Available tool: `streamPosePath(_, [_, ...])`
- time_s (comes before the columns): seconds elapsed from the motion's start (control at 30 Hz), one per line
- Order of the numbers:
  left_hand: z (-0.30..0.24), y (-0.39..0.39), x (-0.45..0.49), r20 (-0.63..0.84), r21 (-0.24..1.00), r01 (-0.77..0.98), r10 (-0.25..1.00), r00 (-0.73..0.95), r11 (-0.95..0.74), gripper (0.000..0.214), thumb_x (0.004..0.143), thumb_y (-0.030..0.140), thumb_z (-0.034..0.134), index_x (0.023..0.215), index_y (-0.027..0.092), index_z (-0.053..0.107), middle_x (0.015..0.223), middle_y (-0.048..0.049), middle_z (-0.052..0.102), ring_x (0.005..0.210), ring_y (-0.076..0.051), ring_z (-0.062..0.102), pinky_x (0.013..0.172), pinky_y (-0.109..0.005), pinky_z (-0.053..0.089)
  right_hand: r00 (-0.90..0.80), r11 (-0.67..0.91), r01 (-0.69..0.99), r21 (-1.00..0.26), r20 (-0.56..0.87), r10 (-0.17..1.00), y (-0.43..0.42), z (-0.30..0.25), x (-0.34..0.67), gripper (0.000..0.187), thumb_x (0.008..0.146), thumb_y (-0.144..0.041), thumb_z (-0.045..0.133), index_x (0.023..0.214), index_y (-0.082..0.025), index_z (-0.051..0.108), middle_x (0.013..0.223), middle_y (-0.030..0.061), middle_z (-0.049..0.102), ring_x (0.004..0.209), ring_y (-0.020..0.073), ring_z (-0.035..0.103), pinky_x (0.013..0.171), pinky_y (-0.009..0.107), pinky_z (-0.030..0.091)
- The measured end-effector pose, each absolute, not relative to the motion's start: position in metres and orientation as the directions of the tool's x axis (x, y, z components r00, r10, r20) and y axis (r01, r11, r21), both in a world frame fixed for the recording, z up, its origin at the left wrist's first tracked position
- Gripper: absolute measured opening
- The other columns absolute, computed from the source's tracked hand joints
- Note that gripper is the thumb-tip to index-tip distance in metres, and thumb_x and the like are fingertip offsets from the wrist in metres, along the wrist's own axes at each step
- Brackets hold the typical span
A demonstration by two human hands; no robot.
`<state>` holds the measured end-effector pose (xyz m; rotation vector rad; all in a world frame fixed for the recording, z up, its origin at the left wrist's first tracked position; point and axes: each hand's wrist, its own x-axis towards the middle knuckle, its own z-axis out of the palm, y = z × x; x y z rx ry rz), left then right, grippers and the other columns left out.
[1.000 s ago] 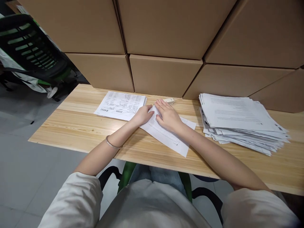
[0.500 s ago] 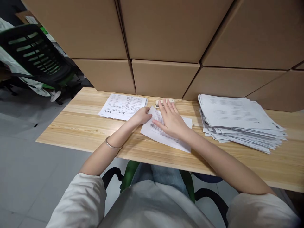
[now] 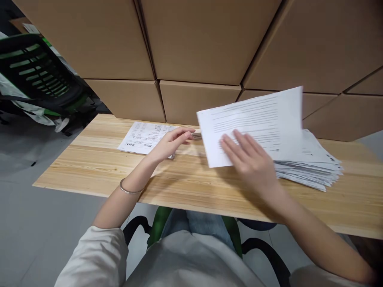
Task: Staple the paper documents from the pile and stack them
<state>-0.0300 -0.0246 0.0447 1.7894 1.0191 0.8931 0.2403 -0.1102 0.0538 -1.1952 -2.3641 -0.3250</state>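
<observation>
My right hand (image 3: 249, 161), a little blurred, holds a printed sheet of paper (image 3: 251, 123) raised and tilted above the table. Its fingers lie across the front of the page and the thumb is hidden. The sheet's right part overlaps a thick, uneven stack of papers (image 3: 317, 155). My left hand (image 3: 175, 141) holds nothing, with loosely stretched fingers. Their tips are at a small narrow object (image 3: 196, 136), partly covered by the sheet; whether they touch it I cannot tell. Left of that hand lies a neat pile of printed forms (image 3: 143, 137).
Brown cardboard boxes (image 3: 197, 101) are stacked like a wall along the back of the wooden table (image 3: 104, 171). A black mesh chair (image 3: 38, 71) stands on the grey floor at the left. The table's front edge runs just before my lap.
My right hand has lifted the sheet off the table and carried it right, toward the stack. My left hand has let go of the sheet. The camera view has shifted slightly.
</observation>
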Motion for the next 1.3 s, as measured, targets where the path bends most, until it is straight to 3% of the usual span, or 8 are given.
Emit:
streamPosePath(0.13, [0.037, -0.019, -0.032, 0.207, 0.449, 0.863, 0.966, 0.152, -0.232, 0.046, 0.098, 0.036, 0.047, 0.129, 0.007, 0.062, 0.131, -0.0229, 0.061, 0.127, -0.034, 0.055, 0.111, -0.049, 0.042, -0.433, 0.498, 0.867, 0.003, 0.498, 0.752, -0.101, 0.053, 0.306, 0.056, 0.1, -0.006, 0.036, 0.151, -0.025, 0.05, 0.15, 0.0046, 0.055, 0.148, 0.0282, 0.038, 0.122, 0.058, 0.035])
streamPosePath(0.23, [0.031, -0.014, -0.034, 0.09, 0.196, 0.977, 0.994, 0.063, -0.08, 0.06, 0.097, 0.041, 0.048, 0.138, -0.003, 0.053, 0.143, -0.0303, 0.052, 0.138, -0.042, 0.046, 0.115, -0.051, 0.037, -0.359, 0.415, 0.91, -0.025, 0.457, 0.814, -0.096, 0.041, 0.348, 0.058, 0.097, -0.003, 0.03, 0.144, -0.021, 0.058, 0.145, 0.0091, 0.061, 0.147, 0.0272, 0.04, 0.122, 0.054, 0.036])
streamPosePath(0.33, [0.028, -0.011, -0.035, -0.021, 0.098, 0.994, 0.999, 0.041, -0.039, 0.074, 0.096, 0.051, 0.046, 0.143, -0.007, 0.047, 0.151, -0.032, 0.045, 0.146, -0.045, 0.036, 0.119, -0.05, 0.032, -0.246, 0.308, 0.945, -0.11, 0.381, 0.891, -0.092, 0.03, 0.373, 0.063, 0.088, -0.003, 0.033, 0.139, -0.022, 0.064, 0.14, 0.0089, 0.064, 0.142, 0.0281, 0.048, 0.119, 0.05, 0.04])
streamPosePath(0.43, [0.027, -0.009, -0.036, -0.081, 0.09, 0.996, 0.996, 0.029, -0.022, 0.075, 0.097, 0.052, 0.045, 0.144, -0.005, 0.046, 0.153, -0.0309, 0.044, 0.146, -0.044, 0.037, 0.119, -0.048, 0.034, -0.226, 0.269, 0.945, -0.187, 0.224, 0.948, -0.09, 0.027, 0.384, 0.056, 0.089, -0.016, 0.041, 0.14, -0.022, 0.064, 0.14, 0.0105, 0.064, 0.14, 0.0321, 0.051, 0.121, 0.054, 0.036])
streamPosePath(0.63, [0.031, -0.007, -0.039, -0.131, 0.14, 0.99, 0.991, 0.015, 0.003, 0.071, 0.096, 0.054, 0.046, 0.143, 0.001, 0.051, 0.154, -0.0258, 0.045, 0.146, -0.04, 0.04, 0.119, -0.045, 0.035, -0.223, 0.201, 0.95, -0.238, -0.069, 0.972, -0.086, 0.045, 0.375, 0.064, 0.09, -0.06, 0.049, 0.142, -0.024, 0.06, 0.155, 0.0133, 0.05, 0.151, 0.039, 0.032, 0.124, 0.064, 0.019])
streamPosePath(0.83, [0.031, -0.005, -0.044, -0.126, 0.197, 0.98, 0.992, 0.014, 0.012, 0.067, 0.094, 0.054, 0.05, 0.142, 0.007, 0.053, 0.155, -0.0238, 0.045, 0.143, -0.038, 0.045, 0.117, -0.047, 0.039, -0.359, 0.381, 0.886, -0.264, 0.128, 0.924, -0.081, 0.051, 0.328, 0.051, 0.093, -0.053, 0.05, 0.132, -0.023, 0.066, 0.148, 0.0127, 0.058, 0.146, 0.0339, 0.042, 0.124, 0.061, 0.02])
streamPosePath(1.1, [0.034, -0.003, -0.048, -0.094, 0.256, 0.965, 0.993, 0.075, -0.049, 0.054, 0.089, 0.05, 0.055, 0.125, 0.011, 0.067, 0.134, -0.0224, 0.065, 0.126, -0.037, 0.06, 0.107, -0.046, 0.046, -0.518, 0.579, 0.709, -0.402, 0.26, 0.815, -0.07, 0.03, 0.243, 0.035, 0.095, -0.029, 0.051, 0.123, -0.019, 0.071, 0.126, 0.0107, 0.073, 0.121, 0.0288, 0.065, 0.114, 0.057, 0.041])
streamPosePath(1.3, [0.048, -0.005, -0.058, -0.077, 0.396, 0.917, 0.994, 0.078, -0.041, 0.027, 0.084, 0.034, 0.054, 0.084, 0.016, 0.074, 0.084, -0.013, 0.074, 0.082, -0.028, 0.067, 0.076, -0.038, 0.049, -0.457, 0.477, 0.588, -0.654, 0.219, 0.862, -0.074, 0.008, 0.208, 0.032, 0.094, -0.031, 0.054, 0.116, -0.022, 0.075, 0.12, 0.0097, 0.075, 0.113, 0.0265, 0.07, 0.102, 0.048, 0.052])
